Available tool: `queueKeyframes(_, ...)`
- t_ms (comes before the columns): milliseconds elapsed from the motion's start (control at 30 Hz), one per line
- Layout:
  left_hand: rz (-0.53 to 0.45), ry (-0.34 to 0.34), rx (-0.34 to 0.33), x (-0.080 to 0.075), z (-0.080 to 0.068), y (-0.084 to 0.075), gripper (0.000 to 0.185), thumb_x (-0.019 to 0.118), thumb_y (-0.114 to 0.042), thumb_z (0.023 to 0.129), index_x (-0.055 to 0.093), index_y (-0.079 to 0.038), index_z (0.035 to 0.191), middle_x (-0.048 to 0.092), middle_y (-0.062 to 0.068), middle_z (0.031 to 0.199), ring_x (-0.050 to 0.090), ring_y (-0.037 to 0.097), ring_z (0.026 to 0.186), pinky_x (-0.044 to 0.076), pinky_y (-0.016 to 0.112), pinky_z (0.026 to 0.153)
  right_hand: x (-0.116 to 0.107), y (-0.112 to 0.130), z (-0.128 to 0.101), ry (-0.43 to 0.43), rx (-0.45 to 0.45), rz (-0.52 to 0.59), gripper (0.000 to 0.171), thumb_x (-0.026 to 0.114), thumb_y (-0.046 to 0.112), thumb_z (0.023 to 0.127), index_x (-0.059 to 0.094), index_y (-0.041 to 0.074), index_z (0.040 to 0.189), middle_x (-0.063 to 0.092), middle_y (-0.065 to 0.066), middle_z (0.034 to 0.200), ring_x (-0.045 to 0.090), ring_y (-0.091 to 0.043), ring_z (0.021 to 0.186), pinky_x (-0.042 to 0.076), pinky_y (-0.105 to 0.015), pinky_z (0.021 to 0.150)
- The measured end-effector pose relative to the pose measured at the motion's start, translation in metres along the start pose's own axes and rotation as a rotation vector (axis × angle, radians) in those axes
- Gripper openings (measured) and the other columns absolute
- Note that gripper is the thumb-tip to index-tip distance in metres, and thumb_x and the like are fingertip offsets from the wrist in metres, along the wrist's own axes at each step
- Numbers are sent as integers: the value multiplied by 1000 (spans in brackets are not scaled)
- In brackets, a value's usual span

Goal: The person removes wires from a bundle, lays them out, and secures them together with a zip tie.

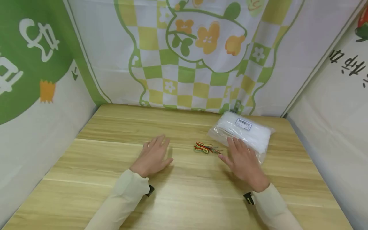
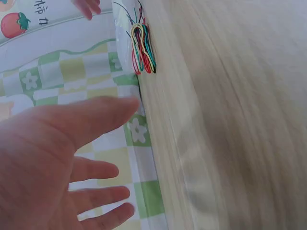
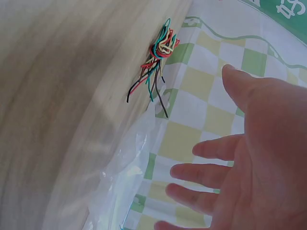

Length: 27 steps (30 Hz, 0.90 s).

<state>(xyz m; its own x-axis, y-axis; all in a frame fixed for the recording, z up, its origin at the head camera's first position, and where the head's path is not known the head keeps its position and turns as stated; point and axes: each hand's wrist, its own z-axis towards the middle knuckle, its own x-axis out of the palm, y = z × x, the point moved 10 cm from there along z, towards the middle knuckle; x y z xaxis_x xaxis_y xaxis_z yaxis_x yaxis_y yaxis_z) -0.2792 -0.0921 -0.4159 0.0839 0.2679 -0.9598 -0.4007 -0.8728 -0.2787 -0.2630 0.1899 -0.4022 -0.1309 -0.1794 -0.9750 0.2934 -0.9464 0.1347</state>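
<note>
A small folded bundle of thin red, green, yellow and dark cords (image 1: 202, 148) lies on the wooden table between the two hands. Its loose ends point toward my right hand (image 1: 243, 161), which is held palm down with fingers extended. In the head view that hand overlaps the near edge of a clear plastic bag (image 1: 253, 129) with white contents and a barcode label. My left hand (image 1: 153, 156) is left of the cords, thumb spread and fingers straight. Nothing is held in either hand. In the right wrist view the cords (image 3: 163, 50) are beyond the thumb, looped at one end.
The wooden table (image 1: 184, 195) runs back to a white cloth (image 1: 184, 80) printed with green and yellow checks and flowers. More printed cloth hangs along the left side (image 1: 66, 118) and right side (image 1: 322, 121). Dark bands (image 1: 249, 198) show at the cuffs.
</note>
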Motion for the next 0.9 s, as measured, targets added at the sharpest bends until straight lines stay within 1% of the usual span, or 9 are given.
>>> queueKeyframes(67, 4, -17, 20, -2, 5, -4, 76, 72, -35, 101, 40, 3, 158, 40, 26, 164, 39, 47, 151, 37, 70, 116, -5, 2, 3, -31, -28, 3, 76, 61, 49, 106, 41, -4, 156, 50, -31, 155, 50, -52, 142, 45, -70, 108)
queueKeyframes(133, 2, -22, 39, -4, 9, -9, 73, 72, -34, 102, 41, 4, 157, 45, 25, 160, 44, 45, 148, 42, 66, 115, -7, 3, 6, -39, -46, 20, 72, 62, 47, 106, 46, -4, 154, 54, -31, 150, 54, -51, 138, 48, -68, 105)
queueKeyframes(267, 19, -13, 99, -1, 19, -21, 68, 72, -31, 102, 46, 7, 152, 53, 24, 154, 51, 43, 143, 45, 58, 116, -7, 4, 11, -29, -61, 42, 66, 62, 47, 106, 53, -3, 148, 63, -27, 141, 62, -47, 129, 52, -65, 100)
queueKeyframes(400, 26, 12, 138, 3, 29, -33, 63, 73, -30, 101, 50, 5, 149, 57, 21, 149, 56, 39, 138, 48, 53, 114, -7, 4, 17, -49, -87, 75, 57, 67, 44, 103, 62, -1, 138, 71, -21, 129, 68, -42, 119, 57, -58, 94)
queueKeyframes(500, 38, 20, 162, 6, 35, -41, 58, 74, -29, 100, 54, 3, 145, 61, 19, 143, 60, 37, 132, 51, 51, 110, -4, 5, 21, -37, -98, 111, 50, 71, 41, 102, 67, 1, 131, 73, -18, 125, 70, -38, 117, 58, -56, 93)
queueKeyframes(567, 65, 21, 182, 8, 41, -48, 56, 75, -28, 100, 56, 2, 143, 63, 18, 139, 63, 36, 127, 53, 49, 107, -2, 6, 24, -16, -102, 133, 47, 72, 38, 101, 69, 0, 129, 74, -17, 124, 71, -37, 115, 58, -55, 94)
queueKeyframes(633, 93, 22, 202, 10, 47, -54, 53, 75, -28, 99, 58, 1, 140, 65, 17, 136, 64, 35, 123, 55, 47, 103, 1, 6, 26, 0, -103, 144, 43, 73, 35, 101, 70, 1, 126, 74, -16, 121, 71, -35, 112, 58, -54, 91)
queueKeyframes(767, 122, 61, 216, 17, 59, -67, 50, 74, -30, 101, 59, -2, 140, 65, 14, 136, 64, 32, 124, 57, 45, 99, 6, 6, 31, 0, -124, 159, 33, 76, 28, 98, 73, 2, 118, 76, -13, 109, 72, -29, 101, 59, -50, 85)
queueKeyframes(900, 137, 103, 221, 25, 71, -76, 51, 71, -33, 103, 59, -5, 143, 63, 12, 141, 61, 33, 132, 56, 48, 103, 11, 7, 37, -10, -158, 147, 20, 79, 24, 96, 74, 7, 104, 74, -5, 93, 70, -22, 86, 58, -43, 76)
